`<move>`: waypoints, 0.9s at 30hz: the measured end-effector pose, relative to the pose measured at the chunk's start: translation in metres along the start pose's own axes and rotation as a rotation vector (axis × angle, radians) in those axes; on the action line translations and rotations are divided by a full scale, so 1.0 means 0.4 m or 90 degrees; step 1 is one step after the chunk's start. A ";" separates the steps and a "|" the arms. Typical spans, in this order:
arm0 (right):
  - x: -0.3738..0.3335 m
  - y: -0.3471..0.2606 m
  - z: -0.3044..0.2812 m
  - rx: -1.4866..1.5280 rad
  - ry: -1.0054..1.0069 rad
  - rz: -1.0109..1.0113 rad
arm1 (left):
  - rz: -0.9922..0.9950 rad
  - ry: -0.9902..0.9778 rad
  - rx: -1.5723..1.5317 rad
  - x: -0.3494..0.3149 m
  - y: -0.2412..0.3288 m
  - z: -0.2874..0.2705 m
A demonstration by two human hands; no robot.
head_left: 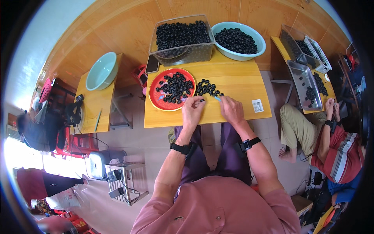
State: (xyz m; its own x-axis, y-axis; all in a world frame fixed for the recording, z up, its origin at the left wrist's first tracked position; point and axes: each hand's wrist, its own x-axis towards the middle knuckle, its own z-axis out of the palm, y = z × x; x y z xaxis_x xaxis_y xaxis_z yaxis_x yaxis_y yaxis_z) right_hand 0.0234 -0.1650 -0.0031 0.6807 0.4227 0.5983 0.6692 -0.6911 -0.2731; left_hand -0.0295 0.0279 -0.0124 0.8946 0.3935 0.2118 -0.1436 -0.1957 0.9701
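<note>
My left hand (192, 110) is closed, pinching one small black round part (202, 100) at its fingertips beside a red plate. My right hand (232, 110), closed too, grips a slim light blue tool (217, 98); only its tip shows, pointing toward the left hand. The red plate (153, 93) has a gold rim and carries many of the same black parts. Just right of it lies a loose cluster of black parts (205, 86) on the yellow wooden table (237, 80), beyond my fingertips.
At the table's back stand a clear bin (183, 57) and a pale green basin (260, 46), both heaped with black parts. A phone (152, 64) lies left. Another basin (102, 72) sits on the left table. A person (335, 152) works at the right table beside a metal tray (306, 97).
</note>
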 end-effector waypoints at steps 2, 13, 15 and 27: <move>0.001 -0.001 -0.003 0.004 0.006 0.000 | -0.043 -0.010 -0.013 0.002 0.003 0.020; 0.001 -0.002 -0.002 0.010 0.023 -0.005 | -0.010 0.041 -0.037 -0.009 -0.004 0.070; -0.002 0.002 -0.005 0.005 0.012 -0.008 | -0.044 0.021 -0.007 -0.009 0.011 0.068; 0.001 -0.012 -0.015 0.002 0.001 -0.056 | 0.001 0.041 0.001 -0.008 -0.006 0.079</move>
State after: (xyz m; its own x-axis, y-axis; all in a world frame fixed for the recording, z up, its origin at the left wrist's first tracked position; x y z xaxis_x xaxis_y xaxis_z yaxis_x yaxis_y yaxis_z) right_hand 0.0188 -0.1650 0.0031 0.6192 0.4800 0.6214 0.7267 -0.6501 -0.2220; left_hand -0.0188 -0.0012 -0.0192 0.8653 0.4501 0.2205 -0.1443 -0.1977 0.9696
